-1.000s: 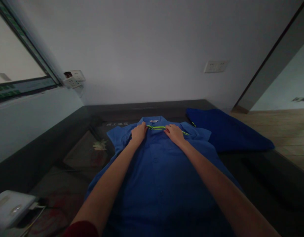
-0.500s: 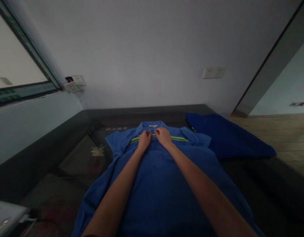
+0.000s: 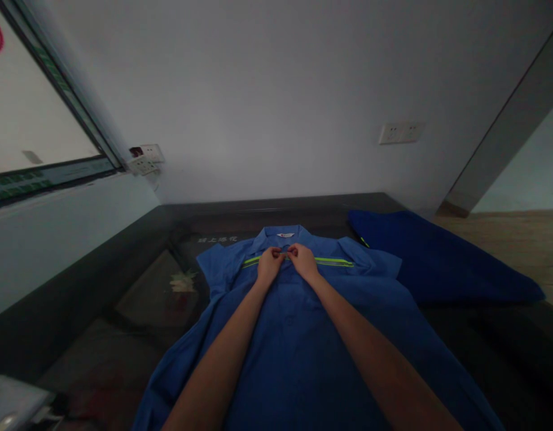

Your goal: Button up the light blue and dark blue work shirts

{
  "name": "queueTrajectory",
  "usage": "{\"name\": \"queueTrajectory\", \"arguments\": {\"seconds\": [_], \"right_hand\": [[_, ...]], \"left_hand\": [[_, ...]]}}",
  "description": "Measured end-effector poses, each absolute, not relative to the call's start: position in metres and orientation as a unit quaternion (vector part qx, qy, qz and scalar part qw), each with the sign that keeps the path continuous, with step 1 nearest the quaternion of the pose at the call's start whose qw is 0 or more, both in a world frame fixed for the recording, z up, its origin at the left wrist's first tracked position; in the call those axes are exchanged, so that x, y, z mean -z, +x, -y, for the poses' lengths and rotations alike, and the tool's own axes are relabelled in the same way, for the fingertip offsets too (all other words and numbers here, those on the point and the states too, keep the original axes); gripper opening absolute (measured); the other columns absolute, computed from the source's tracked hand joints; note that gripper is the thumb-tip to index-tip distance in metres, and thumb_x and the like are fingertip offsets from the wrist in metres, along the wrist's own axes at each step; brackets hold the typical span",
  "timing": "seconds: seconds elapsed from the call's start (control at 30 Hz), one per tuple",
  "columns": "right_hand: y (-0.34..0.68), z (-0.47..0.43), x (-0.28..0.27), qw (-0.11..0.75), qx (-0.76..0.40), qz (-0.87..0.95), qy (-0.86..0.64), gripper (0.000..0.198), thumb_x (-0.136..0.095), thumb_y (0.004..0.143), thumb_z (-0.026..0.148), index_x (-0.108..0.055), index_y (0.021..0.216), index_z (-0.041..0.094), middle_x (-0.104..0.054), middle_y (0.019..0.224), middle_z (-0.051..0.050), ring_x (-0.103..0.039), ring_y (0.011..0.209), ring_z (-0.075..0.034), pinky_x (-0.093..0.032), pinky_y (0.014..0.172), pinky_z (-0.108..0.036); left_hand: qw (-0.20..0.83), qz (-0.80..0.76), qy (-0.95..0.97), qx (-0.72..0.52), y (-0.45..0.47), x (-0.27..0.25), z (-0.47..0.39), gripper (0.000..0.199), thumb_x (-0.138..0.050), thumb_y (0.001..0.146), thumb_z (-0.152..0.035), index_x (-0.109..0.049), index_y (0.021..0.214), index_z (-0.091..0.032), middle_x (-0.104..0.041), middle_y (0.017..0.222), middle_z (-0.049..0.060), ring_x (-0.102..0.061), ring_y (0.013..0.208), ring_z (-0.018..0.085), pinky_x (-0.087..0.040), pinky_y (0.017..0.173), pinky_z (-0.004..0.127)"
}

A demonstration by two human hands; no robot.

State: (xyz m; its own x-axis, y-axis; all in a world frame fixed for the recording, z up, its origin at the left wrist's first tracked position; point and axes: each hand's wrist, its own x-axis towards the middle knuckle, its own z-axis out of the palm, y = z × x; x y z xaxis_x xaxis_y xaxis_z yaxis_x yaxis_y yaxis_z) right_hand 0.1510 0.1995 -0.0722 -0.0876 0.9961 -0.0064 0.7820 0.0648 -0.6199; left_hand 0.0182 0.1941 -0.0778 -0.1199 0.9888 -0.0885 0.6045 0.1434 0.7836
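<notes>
Lying front side up on the dark desk (image 3: 137,263) before us: one blue shirt (image 3: 294,341), its collar (image 3: 259,240) at the far end, its lower part running toward us beneath our forearms (image 3: 234,344). White label (image 3: 285,235) inside the neck; yellow-green stripe (image 3: 333,261) across the chest.

Our left hand (image 3: 269,264): fingertips drawn together, pinching the shirt's front just below the neck. Our right hand (image 3: 303,261): likewise pinching, from the opposite side, its fingertips just beside those of the left. Whether cloth edge or fastening sits between them, we find too small to tell.

To the right of the shirt, on the same desk: one deeper blue cloth (image 3: 438,263), folded, a small yellow-green mark at its near left edge.

To the left: pale flower motif (image 3: 183,281) and a line of light lettering (image 3: 217,239) on the desk surface; at our near left corner, one white device (image 3: 16,401), partly out of view.

Behind the desk: grey wall (image 3: 267,108), bearing a double socket (image 3: 401,133) at right and a socket cluster (image 3: 146,159) at left.
</notes>
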Motion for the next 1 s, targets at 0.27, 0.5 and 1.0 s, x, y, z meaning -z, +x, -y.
{"name": "queueTrajectory", "arguments": {"seconds": [0.27,0.5,1.0], "right_hand": [[0.158,-0.203,0.064,0.204,-0.265,0.706,-0.625,0.015,-0.055,0.088,0.031,-0.06,0.093,0.018,-0.068,0.088,-0.005,-0.062,0.08,-0.016,-0.041,0.068,-0.024],[0.161,-0.197,0.051,0.193,-0.247,0.746,-0.587,0.017,-0.052,0.09,0.034,-0.06,0.089,0.018,-0.067,0.086,-0.006,-0.06,0.081,-0.018,-0.037,0.067,-0.025],[0.162,-0.194,0.053,0.171,-0.207,0.758,-0.594,0.016,-0.053,0.091,0.032,-0.055,0.1,0.02,-0.067,0.097,-0.006,-0.061,0.085,-0.018,-0.038,0.066,-0.024]], "left_hand": [[0.343,-0.657,0.593,-0.315,0.017,0.074,-0.192,0.021,-0.058,0.078,-0.013,-0.064,0.098,-0.011,-0.069,0.081,0.006,-0.064,0.073,0.015,-0.048,0.068,0.024],[0.318,-0.645,0.595,-0.36,0.025,0.067,-0.18,0.019,-0.053,0.082,-0.013,-0.06,0.1,-0.012,-0.067,0.09,0.007,-0.063,0.081,0.015,-0.049,0.075,0.026],[0.274,-0.646,0.625,-0.342,0.024,0.056,-0.177,0.016,-0.054,0.08,-0.008,-0.063,0.092,-0.014,-0.069,0.09,0.007,-0.063,0.084,0.017,-0.048,0.08,0.029]]}}
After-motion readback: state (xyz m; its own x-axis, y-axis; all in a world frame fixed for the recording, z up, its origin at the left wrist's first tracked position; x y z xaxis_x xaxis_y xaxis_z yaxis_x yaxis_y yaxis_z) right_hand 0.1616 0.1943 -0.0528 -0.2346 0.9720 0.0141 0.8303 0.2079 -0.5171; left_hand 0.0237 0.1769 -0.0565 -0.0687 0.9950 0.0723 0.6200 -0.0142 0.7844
